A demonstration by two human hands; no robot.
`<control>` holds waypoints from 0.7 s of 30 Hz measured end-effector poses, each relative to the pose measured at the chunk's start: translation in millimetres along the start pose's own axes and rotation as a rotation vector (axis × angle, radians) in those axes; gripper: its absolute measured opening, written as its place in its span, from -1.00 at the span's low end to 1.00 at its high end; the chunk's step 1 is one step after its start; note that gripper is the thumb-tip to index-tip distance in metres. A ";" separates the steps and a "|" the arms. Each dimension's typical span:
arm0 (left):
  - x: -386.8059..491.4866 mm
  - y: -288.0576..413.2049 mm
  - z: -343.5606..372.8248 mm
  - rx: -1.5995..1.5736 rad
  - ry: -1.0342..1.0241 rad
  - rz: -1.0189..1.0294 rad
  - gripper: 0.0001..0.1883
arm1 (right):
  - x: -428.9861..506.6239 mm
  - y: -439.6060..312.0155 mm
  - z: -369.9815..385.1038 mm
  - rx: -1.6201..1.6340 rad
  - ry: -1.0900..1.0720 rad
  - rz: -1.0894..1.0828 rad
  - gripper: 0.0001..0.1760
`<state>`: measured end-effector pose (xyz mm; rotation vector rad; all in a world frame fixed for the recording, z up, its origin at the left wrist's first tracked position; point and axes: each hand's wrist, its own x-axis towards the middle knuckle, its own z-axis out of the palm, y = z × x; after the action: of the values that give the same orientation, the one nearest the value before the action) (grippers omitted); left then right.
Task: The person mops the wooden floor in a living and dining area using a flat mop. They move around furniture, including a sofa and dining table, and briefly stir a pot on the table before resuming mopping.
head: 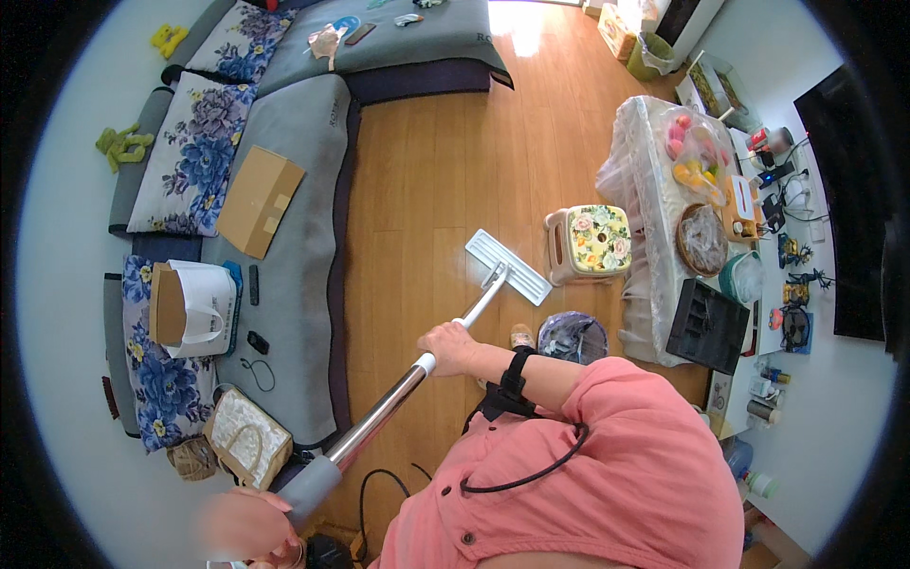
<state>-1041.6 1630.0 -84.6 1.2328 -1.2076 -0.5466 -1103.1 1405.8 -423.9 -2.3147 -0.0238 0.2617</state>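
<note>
A flat mop runs diagonally from the lower left towards the middle of the floor. Its white rectangular head (508, 267) lies on the wooden floor beside a plastic stool (599, 239) with a flowered top. My right hand (448, 348) wraps around the white joint of the metal pole (380, 412), and a black strap circles that wrist. At the lower left, my left hand (249, 526), partly blurred, holds the upper end of the grey grip (311, 486). A lined waste bin (573, 336) stands by my foot, just right of the mop head.
A grey-covered sofa (298, 213) lines the left, carrying a cardboard box (259, 202), a white bag (202, 309) and flowered cushions (188, 156). On the right, a plastic-covered table (643, 171) bears bagged fruit (693, 153) and a black tray (707, 326). A green bin (650, 55) stands farther back.
</note>
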 end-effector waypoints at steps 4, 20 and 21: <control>-3.5 -3.6 9.0 0.029 0.302 -0.094 -0.67 | -2.8 2.5 -7.9 -0.026 -0.029 0.011 -0.72; -6.8 -14.4 25.5 0.104 0.607 -0.089 -0.69 | -5.8 14.7 -37.7 -0.045 -0.248 -0.065 -0.78; -12.1 -16.8 29.0 0.097 0.671 -0.088 -0.72 | -5.1 16.7 -39.1 -0.074 -0.245 -0.083 -0.77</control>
<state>-1067.4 1623.1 -108.3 1.4040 -0.6177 -0.1092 -1101.4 1365.7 -409.0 -2.3354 -0.2551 0.5081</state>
